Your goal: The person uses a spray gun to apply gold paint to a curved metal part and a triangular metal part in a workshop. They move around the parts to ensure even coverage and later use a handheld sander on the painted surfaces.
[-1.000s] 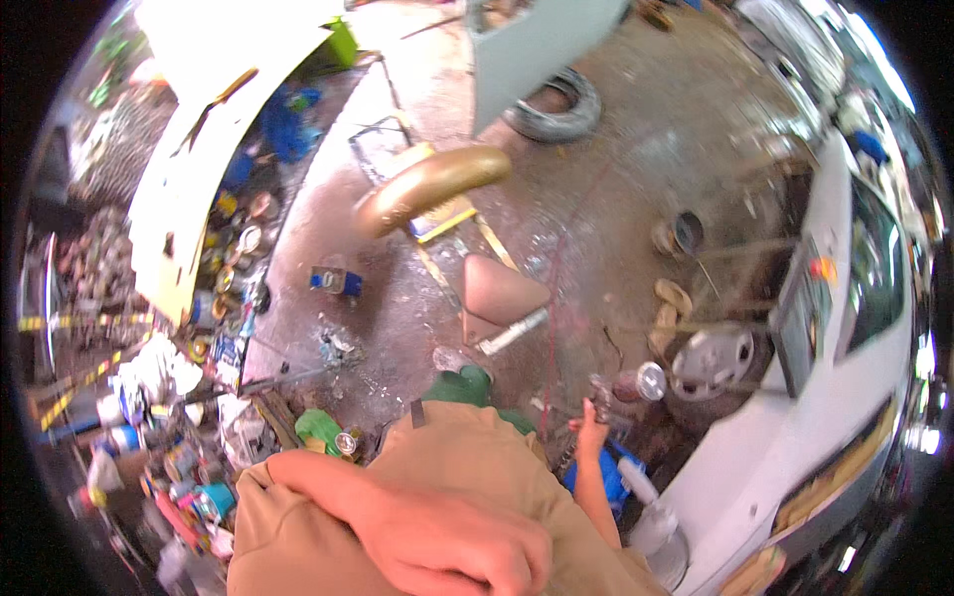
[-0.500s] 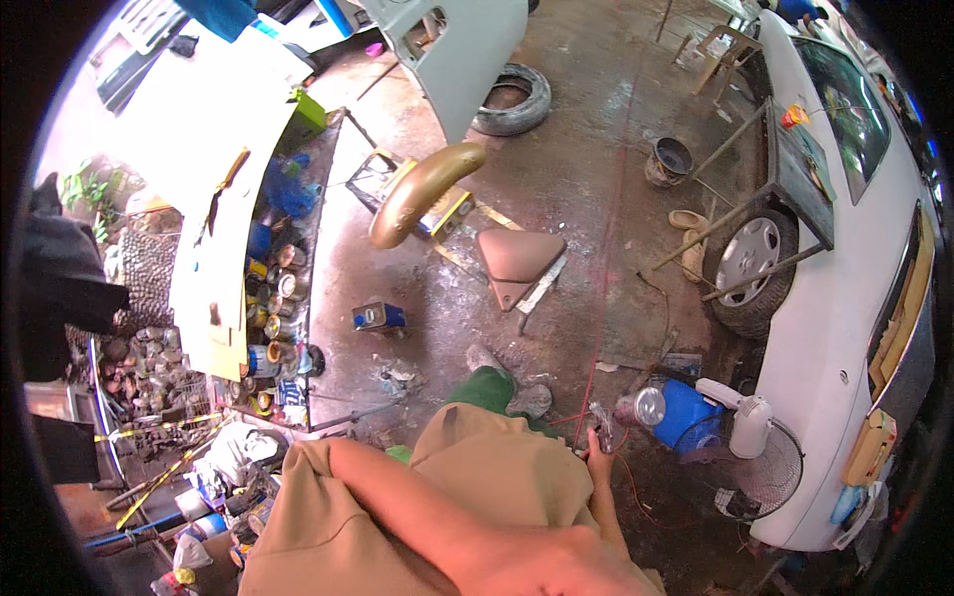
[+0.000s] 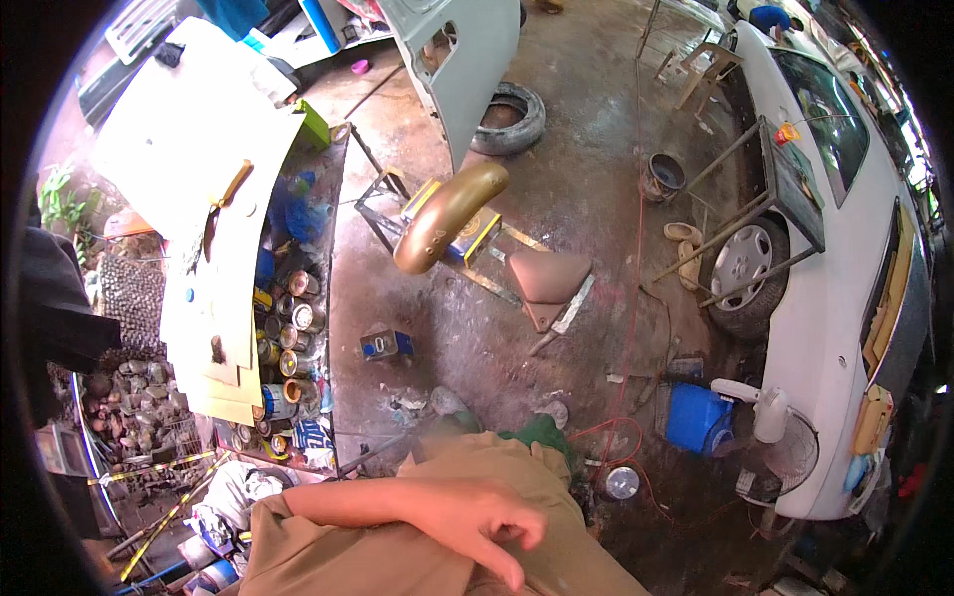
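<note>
My left hand (image 3: 487, 521) reaches across my brown shirt from the left. Its thumb stretches away from loosely curled fingers, and nothing shows between them. My right hand is out of sight, hidden beyond the shirt. Just right of my shirt is the round metallic cup of a spray gun (image 3: 622, 483), with a red hose near it; what grips it cannot be seen. Ahead, a gold curved fender (image 3: 450, 219) rests over a yellow and blue can (image 3: 477, 234). Beside it lies a brown triangular side cover (image 3: 548, 280) on a low frame.
A rectangular can (image 3: 387, 345) stands on the floor. Several paint cans (image 3: 298, 318) line the left, beside a sheet-covered table (image 3: 214, 298). On the right are a blue container (image 3: 696, 417), a fan (image 3: 785, 437), a metal stand (image 3: 785, 199) and a white car (image 3: 845, 308).
My left hand has drawn back and up into clearer view. My right hand, earlier holding the spray gun, has dropped out of sight; the gun's cup sits lower.
</note>
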`<state>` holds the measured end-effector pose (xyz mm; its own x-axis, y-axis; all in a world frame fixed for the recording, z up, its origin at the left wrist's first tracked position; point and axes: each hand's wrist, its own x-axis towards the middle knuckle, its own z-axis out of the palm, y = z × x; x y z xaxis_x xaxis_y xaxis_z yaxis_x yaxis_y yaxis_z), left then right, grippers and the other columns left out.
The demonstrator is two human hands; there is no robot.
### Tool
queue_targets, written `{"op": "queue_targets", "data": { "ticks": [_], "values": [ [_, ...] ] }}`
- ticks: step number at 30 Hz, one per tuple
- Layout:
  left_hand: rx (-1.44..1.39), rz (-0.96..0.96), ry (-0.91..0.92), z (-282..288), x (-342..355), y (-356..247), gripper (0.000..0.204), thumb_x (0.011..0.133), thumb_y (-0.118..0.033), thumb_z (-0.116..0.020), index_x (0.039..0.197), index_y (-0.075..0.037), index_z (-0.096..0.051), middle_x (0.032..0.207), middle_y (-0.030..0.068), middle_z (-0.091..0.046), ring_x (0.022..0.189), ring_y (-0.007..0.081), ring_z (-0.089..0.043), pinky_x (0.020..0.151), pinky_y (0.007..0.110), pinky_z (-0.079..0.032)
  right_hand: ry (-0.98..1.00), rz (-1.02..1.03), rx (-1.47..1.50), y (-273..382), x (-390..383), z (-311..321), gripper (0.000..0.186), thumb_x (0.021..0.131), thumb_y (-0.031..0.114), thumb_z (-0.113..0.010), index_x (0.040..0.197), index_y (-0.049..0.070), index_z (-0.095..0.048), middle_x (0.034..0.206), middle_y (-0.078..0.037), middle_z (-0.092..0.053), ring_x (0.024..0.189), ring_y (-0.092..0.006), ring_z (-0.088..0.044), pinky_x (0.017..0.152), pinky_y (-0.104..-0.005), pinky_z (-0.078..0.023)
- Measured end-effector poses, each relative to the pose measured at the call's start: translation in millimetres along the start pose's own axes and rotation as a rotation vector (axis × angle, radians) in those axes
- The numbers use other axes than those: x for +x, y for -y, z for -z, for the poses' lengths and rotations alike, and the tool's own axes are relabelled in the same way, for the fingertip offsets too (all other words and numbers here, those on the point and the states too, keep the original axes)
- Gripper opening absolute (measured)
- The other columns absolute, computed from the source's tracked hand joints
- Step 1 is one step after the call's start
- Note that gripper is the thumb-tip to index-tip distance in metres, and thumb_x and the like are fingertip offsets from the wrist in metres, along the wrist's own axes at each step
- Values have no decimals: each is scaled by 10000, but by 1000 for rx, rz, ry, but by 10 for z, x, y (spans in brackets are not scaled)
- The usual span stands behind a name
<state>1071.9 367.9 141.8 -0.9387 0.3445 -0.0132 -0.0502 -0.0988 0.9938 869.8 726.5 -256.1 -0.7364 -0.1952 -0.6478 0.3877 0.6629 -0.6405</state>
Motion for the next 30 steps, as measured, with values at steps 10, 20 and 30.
{"op": "queue_targets", "data": {
  "ticks": [10, 20, 30],
  "values": [
    [85, 49, -338, -87, -1370, 175, 329, 932, -361, -743, 1052, -71, -645, 870, 73, -644, 774, 223, -637, 657, 342, -493, -29, 16, -12, -196, -623, -597, 447, 925, 435, -739, 1075, 17, -682, 927, -64, -689, 796, -174, -640, 710, -360, -510],
    [51, -472, -213, -434, -2224, 117, 435, 982, -399, -652, 1175, -9, -621, 1242, 184, -524, 1114, 338, -545, 951, 409, -451, 136, 51, -178, 0, -345, -776, 578, 944, 436, -712, 1264, -30, -591, 1152, -126, -651, 1001, -225, -629, 867, -374, -491],
    [22, -346, -303, -991, -2811, -22, 512, 976, -456, -645, 1239, -21, -579, 1266, 183, -519, 1128, 348, -530, 994, 411, -429, 422, 313, -737, 727, -372, -1453, 768, 956, 403, -699, 1483, -71, -404, 1357, -201, -578, 1125, -244, -629, 963, -370, -490]
  ]
}}
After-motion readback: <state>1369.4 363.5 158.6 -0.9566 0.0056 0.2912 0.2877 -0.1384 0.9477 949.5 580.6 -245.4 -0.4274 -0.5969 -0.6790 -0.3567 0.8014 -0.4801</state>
